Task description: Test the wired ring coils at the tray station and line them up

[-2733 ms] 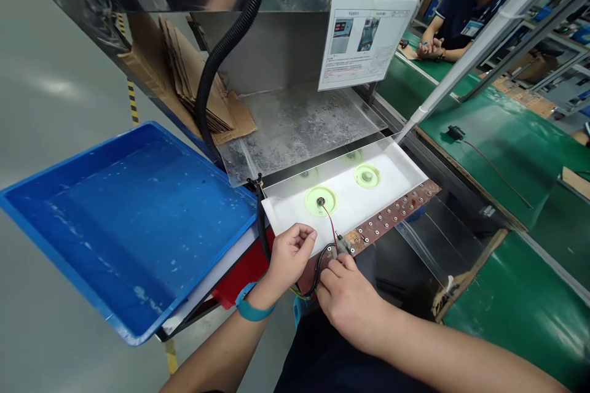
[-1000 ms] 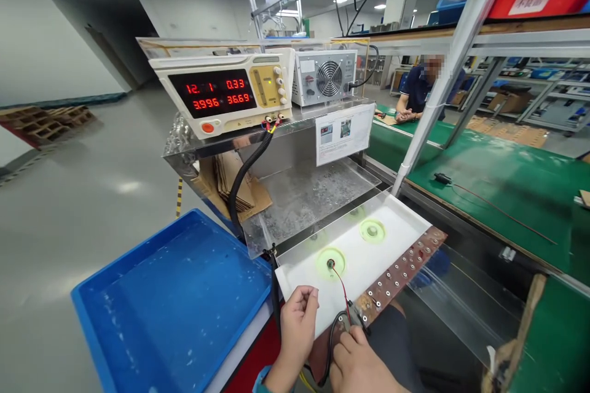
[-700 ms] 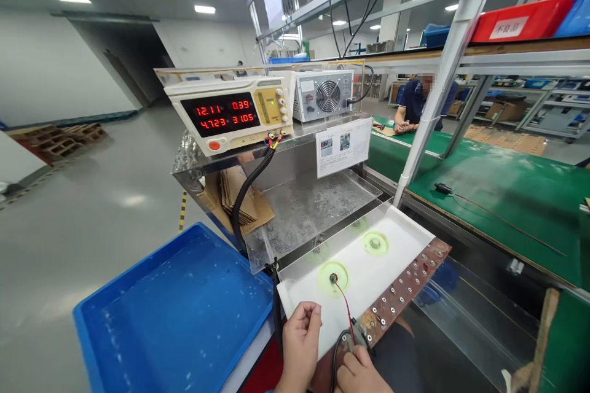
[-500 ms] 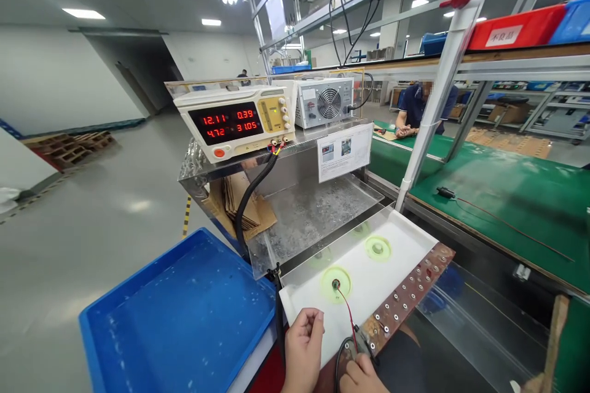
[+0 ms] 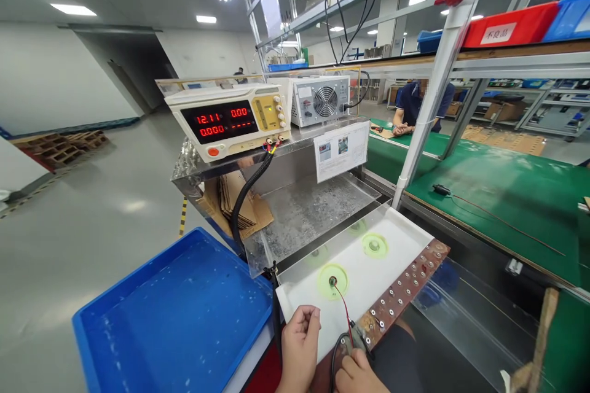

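My left hand (image 5: pixel 299 347) rests at the near edge of a white plate (image 5: pixel 369 270), its fingers pinched together with nothing visible in them. My right hand (image 5: pixel 357 374) grips a small grey clip (image 5: pixel 358 336) at the end of a brown perforated strip (image 5: pixel 401 298). From that clip, a thin red wire (image 5: pixel 343 308) rises to a dark part at the centre of a green disc (image 5: pixel 322 285). A black cable (image 5: pixel 335 359) loops beside my right hand. Another green disc (image 5: pixel 374 245) sits farther along the plate.
A power supply (image 5: pixel 228 120) with red digits stands on a steel shelf (image 5: pixel 313 218) above the plate. A blue plastic tray (image 5: pixel 170 319) lies to the left. At right runs a green workbench (image 5: pixel 498 209), with a seated person (image 5: pixel 417 107) beyond it.
My view has tilted up from the plate to take in the power supply. Its red readings have dropped to zeros, except the 12.11. My hands have barely moved.
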{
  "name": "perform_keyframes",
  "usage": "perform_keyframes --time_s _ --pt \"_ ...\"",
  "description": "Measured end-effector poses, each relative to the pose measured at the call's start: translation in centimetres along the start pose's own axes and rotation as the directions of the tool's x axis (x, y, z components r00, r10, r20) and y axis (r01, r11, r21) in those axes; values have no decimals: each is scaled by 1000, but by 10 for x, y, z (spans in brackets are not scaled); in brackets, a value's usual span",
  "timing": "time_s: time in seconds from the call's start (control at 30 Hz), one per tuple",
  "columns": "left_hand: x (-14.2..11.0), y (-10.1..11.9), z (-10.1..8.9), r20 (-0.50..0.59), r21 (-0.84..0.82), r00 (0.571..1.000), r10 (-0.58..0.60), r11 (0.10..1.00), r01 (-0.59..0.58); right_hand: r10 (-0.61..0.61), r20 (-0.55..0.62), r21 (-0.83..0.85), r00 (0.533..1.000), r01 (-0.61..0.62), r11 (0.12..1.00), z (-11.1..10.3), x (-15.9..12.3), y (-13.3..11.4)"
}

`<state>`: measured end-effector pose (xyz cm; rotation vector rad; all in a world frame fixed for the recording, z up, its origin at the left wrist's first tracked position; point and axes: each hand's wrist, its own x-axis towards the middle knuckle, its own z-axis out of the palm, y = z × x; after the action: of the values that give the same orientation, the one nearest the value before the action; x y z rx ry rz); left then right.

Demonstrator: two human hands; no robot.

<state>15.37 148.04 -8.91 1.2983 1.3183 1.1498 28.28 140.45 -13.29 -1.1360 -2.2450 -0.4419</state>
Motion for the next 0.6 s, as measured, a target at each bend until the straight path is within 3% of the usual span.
perform_keyframes --time_s 0.1,0.2,0.27,0.33,0.43,0.6 --pt "0 9 0 -12 15 1000 -3 1000 3 29 70 13 997 -30 999 -19 13 -3" --pt "-3 20 -3 10 14 1000 -18 1000 17 13 161 50 987 -21 999 -62 31 0" --pt "-6 27 -7 58 -3 998 -23 1000 23 37 298 95 954 -68 993 -91 41 7" --pt "-8 28 -11 107 -25 994 -23 999 26 86 446 151 891 -170 974 -112 48 17" --pt "-8 22 -14 140 -38 990 -27 999 32 118 532 237 838 -281 930 -124 51 32" --pt "-14 20 -12 88 -42 996 31 999 -28 117 513 281 850 -296 913 -125 47 34"
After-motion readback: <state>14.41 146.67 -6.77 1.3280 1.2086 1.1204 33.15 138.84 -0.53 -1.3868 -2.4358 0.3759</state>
